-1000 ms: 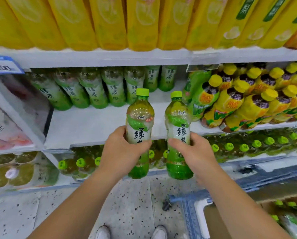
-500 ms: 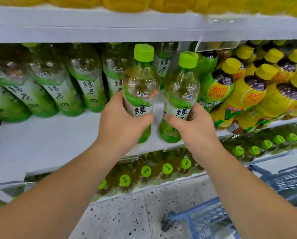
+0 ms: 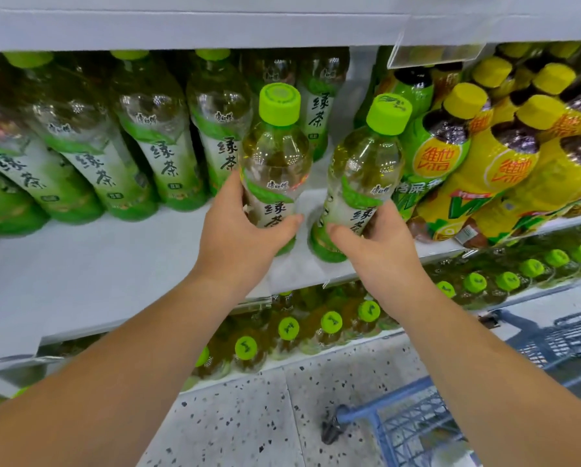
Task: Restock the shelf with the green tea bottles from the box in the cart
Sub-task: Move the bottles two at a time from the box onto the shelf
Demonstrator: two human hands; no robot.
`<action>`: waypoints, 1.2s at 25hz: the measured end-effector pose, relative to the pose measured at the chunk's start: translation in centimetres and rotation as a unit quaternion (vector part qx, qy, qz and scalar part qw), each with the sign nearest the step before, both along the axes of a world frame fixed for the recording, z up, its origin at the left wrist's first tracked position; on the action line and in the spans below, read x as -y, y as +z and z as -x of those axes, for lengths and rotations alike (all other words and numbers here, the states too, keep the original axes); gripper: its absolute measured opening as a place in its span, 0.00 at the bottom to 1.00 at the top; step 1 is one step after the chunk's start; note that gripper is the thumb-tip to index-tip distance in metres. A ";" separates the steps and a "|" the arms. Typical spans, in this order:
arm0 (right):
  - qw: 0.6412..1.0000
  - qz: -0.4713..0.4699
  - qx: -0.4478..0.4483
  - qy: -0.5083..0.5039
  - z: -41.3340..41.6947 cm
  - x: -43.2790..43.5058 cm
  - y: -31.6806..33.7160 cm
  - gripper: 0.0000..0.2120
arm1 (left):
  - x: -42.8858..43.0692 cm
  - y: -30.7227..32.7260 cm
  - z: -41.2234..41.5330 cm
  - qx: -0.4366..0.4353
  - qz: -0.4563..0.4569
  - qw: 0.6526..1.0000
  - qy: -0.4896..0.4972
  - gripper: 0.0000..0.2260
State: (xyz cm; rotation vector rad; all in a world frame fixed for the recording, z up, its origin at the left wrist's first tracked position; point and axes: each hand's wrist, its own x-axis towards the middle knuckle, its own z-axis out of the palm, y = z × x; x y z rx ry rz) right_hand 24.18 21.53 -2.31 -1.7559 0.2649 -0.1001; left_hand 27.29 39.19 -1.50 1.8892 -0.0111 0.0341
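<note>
The left forearm [image 3: 114,365] and the right forearm [image 3: 484,358] are bare from the wrist back to the picture's lower edge. The left grip [image 3: 238,237] and the right grip [image 3: 380,247] are bare hands, each with a broad back and a rounded thumb.

Left forearm [image 3: 131,352] and right forearm [image 3: 471,348] bare, reaching forward and up, converging. Left hand [image 3: 240,241] wraps the left bottle [image 3: 275,163] low, thumb across the label. Right hand [image 3: 381,251] grips the right bottle [image 3: 363,173] likewise, thumb inward. Hands near each other, apart.
</note>
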 end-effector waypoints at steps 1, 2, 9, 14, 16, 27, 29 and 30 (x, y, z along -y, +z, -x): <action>0.999 0.032 -0.005 -0.012 0.3 -0.2 -0.1 0.21 | -0.4 -0.5 0.1 -0.021 -0.033 0.999 0.000 0.28; 0.998 0.063 -0.011 -0.028 0.7 -0.3 -0.4 0.23 | -0.7 -1.0 0.4 -0.045 -0.070 0.997 0.007 0.29; 0.989 0.107 -0.017 -0.103 0.6 -1.2 -2.7 0.20 | -1.0 -3.8 1.3 -0.071 -0.076 0.990 0.099 0.22; 0.984 0.124 0.004 -0.131 -1.7 -2.3 -3.3 0.17 | 0.6 -3.8 -0.4 -0.069 -0.056 0.988 0.123 0.14; 0.983 0.116 0.018 -0.141 -2.7 -2.7 -3.4 0.17 | 0.8 -3.8 -1.2 -0.075 -0.055 0.986 0.138 0.11; 0.971 0.131 0.041 -0.198 -7.8 -2.9 -5.6 0.18 | 2.6 -3.9 -4.2 -0.115 0.029 0.975 0.186 0.18; 0.967 0.160 0.060 -0.188 -8.1 -2.8 -5.8 0.20 | 2.8 -4.4 -4.7 -0.126 0.043 0.973 0.187 0.13; 0.966 0.172 0.065 -0.184 -8.3 -2.8 -5.9 0.21 | 2.8 -4.5 -4.8 -0.131 0.045 0.973 0.184 0.10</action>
